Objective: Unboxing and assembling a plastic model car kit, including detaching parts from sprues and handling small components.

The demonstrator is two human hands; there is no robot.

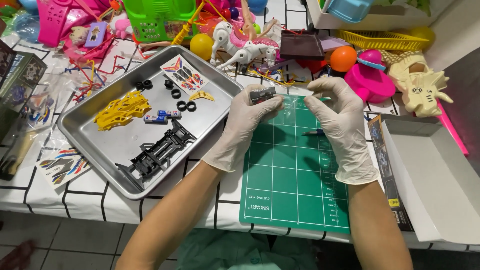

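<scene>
Opening clear plastic bag over green mat — left hand pinches small dark part, right hand pinches bag edge; pull gently, keep low over mat.

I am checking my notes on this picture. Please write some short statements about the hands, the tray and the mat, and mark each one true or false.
1. Both hands wear pale gloves. True: the left hand and the right hand are gloved.
2. The left hand holds a small dark part. True.
3. The tray is empty. False: it holds a yellow part, a black frame, small black tyres and a sticker sheet.
4. The mat is red. False: it is green with a white grid.
5. The hands are over the tray. False: they are over the mat's far edge, right of the tray.
</scene>
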